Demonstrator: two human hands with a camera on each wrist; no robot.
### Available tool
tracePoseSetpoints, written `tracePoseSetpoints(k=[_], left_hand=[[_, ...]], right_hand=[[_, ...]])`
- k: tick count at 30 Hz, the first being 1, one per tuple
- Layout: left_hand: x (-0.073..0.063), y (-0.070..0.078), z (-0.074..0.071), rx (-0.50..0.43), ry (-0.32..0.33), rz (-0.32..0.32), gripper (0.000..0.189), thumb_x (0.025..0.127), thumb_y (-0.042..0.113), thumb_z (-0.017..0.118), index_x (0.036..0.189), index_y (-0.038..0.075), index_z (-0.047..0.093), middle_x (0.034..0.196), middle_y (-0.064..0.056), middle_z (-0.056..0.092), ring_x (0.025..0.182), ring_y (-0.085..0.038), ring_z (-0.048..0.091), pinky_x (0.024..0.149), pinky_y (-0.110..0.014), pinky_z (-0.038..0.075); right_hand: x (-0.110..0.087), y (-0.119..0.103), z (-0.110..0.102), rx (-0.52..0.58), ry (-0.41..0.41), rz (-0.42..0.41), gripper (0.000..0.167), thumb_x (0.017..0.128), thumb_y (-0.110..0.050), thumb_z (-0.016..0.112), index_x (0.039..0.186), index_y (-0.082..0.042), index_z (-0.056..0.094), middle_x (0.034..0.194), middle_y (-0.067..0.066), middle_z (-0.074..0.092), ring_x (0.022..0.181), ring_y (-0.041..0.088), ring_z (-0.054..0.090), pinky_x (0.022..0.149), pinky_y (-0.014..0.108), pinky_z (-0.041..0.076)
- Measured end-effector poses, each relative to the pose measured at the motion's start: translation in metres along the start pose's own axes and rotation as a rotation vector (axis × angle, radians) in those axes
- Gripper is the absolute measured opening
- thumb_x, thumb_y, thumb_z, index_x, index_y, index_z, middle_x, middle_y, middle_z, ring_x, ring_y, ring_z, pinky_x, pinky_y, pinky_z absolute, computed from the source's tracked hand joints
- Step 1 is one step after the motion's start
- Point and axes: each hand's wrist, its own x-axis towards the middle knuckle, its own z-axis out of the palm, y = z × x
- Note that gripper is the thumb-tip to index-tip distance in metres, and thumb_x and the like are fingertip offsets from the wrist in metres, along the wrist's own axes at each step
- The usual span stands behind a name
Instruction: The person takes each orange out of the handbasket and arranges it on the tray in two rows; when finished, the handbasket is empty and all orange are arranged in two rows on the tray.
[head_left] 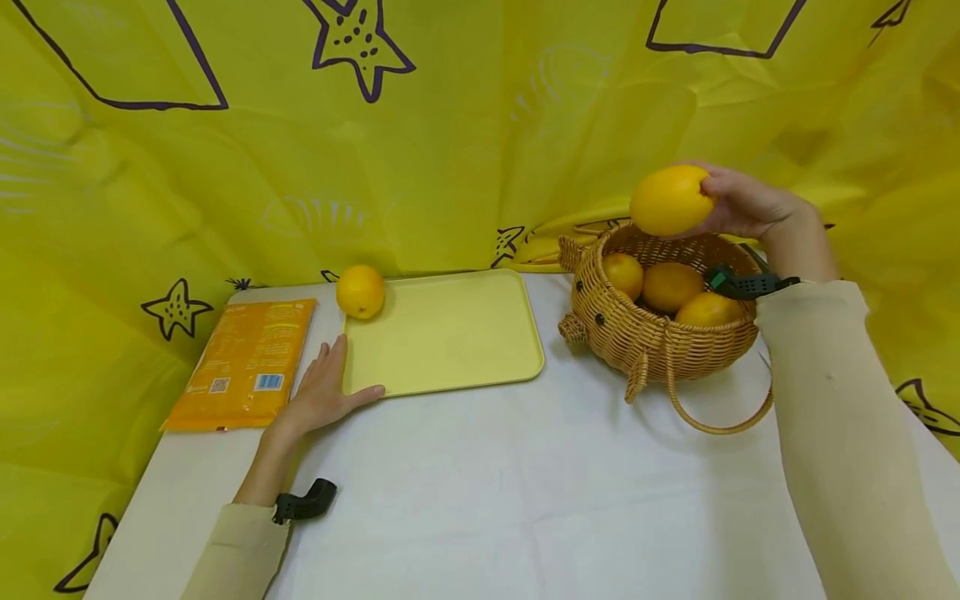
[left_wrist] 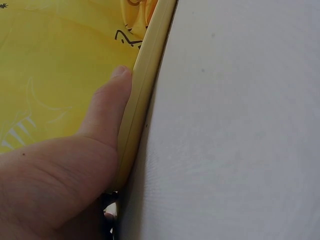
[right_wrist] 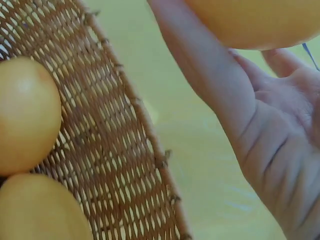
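My right hand [head_left: 753, 207] grips a yellow-orange orange [head_left: 670, 202] above the wicker basket [head_left: 630, 337], which has an animal face. Inside the basket lie several more oranges [head_left: 672, 286]; the right wrist view shows two of these oranges [right_wrist: 27, 112] beside the woven wall. At the near left corner of a pale yellow tray [head_left: 442, 333], my left hand [head_left: 322, 392] rests with straight, spread fingers. Its thumb lies along the tray's front edge, as the left wrist view also shows. Another orange [head_left: 361, 292] sits at the tray's far left corner.
Left of the tray lies a flat orange packet [head_left: 251, 367] with printed labels. The basket's handle [head_left: 723, 429] hangs down toward the front. Behind everything, a yellow patterned cloth [head_left: 450, 150] rises from the white tabletop [head_left: 540, 500].
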Motion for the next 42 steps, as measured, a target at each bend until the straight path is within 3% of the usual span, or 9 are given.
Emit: tracePoseSetpoints(k=[5,8,11,13,21,27,32,36,42], left_hand=[[0.000,-0.001,0.002,-0.001,-0.006,-0.014,0.117,0.083,0.062,0.064,0.155,0.001,-0.006,0.162,-0.025,-0.003,0.149,-0.045,-0.007,0.119,-0.064,0.003],[0.001,-0.001,0.002,-0.002,-0.004,-0.010,0.118,0.083,0.061,0.064,0.154,0.000,-0.005,0.162,-0.025,-0.003,0.149,-0.045,-0.007,0.119,-0.064,0.002],[0.001,-0.001,0.002,-0.001,-0.001,-0.003,0.117,0.084,0.060,0.064,0.154,-0.001,-0.005,0.162,-0.026,-0.003,0.149,-0.046,-0.007,0.118,-0.064,0.002],[0.001,0.000,0.001,0.000,0.001,0.000,0.116,0.084,0.059,0.065,0.154,-0.002,-0.005,0.161,-0.027,-0.002,0.149,-0.047,-0.006,0.118,-0.064,0.001],[0.002,-0.001,0.000,0.002,0.004,0.005,0.117,0.083,0.060,0.065,0.154,-0.002,-0.004,0.162,-0.026,-0.001,0.149,-0.047,-0.005,0.119,-0.064,0.002],[0.003,-0.002,0.001,0.003,0.008,0.005,0.117,0.083,0.060,0.065,0.154,-0.002,-0.005,0.162,-0.026,-0.002,0.149,-0.046,-0.006,0.119,-0.064,0.002],[0.005,-0.004,0.003,0.011,-0.003,-0.001,0.118,0.083,0.063,0.064,0.154,0.000,-0.007,0.162,-0.024,-0.003,0.149,-0.046,-0.007,0.119,-0.064,0.002],[0.005,-0.005,0.002,0.011,-0.006,-0.008,0.119,0.083,0.064,0.063,0.154,0.001,-0.007,0.162,-0.024,-0.004,0.149,-0.046,-0.006,0.118,-0.065,0.003],[0.005,-0.005,0.002,0.013,-0.010,-0.006,0.119,0.082,0.065,0.063,0.154,0.001,-0.007,0.162,-0.025,-0.003,0.149,-0.047,-0.006,0.118,-0.066,0.003]], right_hand=[[0.011,-0.004,0.010,-0.078,-0.012,-0.033,0.040,0.101,-0.013,0.045,0.141,-0.016,0.045,0.131,0.004,0.053,0.106,0.019,0.065,0.079,0.038,0.061],[0.020,-0.010,0.018,-0.064,-0.115,-0.066,0.045,0.101,-0.007,0.041,0.146,-0.017,0.041,0.135,0.005,0.048,0.110,0.019,0.063,0.084,0.034,0.060],[0.031,-0.015,0.031,0.010,-0.249,-0.098,0.051,0.101,0.000,0.036,0.150,-0.015,0.036,0.140,0.007,0.043,0.117,0.023,0.060,0.090,0.039,0.058],[0.037,-0.018,0.041,0.024,-0.272,-0.112,0.053,0.100,0.003,0.035,0.150,-0.014,0.036,0.142,0.009,0.041,0.118,0.025,0.059,0.090,0.042,0.058],[0.064,-0.021,0.085,0.001,-0.179,-0.207,0.054,0.095,0.010,0.044,0.143,-0.013,0.041,0.141,0.013,0.035,0.116,0.026,0.056,0.090,0.048,0.056],[0.082,-0.018,0.117,0.035,-0.134,-0.285,0.047,0.093,-0.002,0.060,0.136,-0.014,0.047,0.139,0.014,0.036,0.114,0.029,0.059,0.086,0.051,0.056],[0.101,-0.015,0.148,-0.134,0.083,-0.301,0.039,0.092,-0.001,0.056,0.128,-0.016,0.053,0.136,0.013,0.042,0.103,0.024,0.063,0.076,0.039,0.061],[0.115,-0.009,0.166,-0.277,0.230,-0.300,0.043,0.088,-0.002,0.061,0.128,-0.017,0.055,0.139,0.010,0.045,0.101,0.023,0.058,0.070,0.026,0.059],[0.130,0.003,0.179,-0.378,0.266,-0.326,0.053,0.085,-0.005,0.061,0.137,-0.015,0.053,0.144,0.010,0.045,0.113,0.025,0.051,0.077,0.027,0.056]])
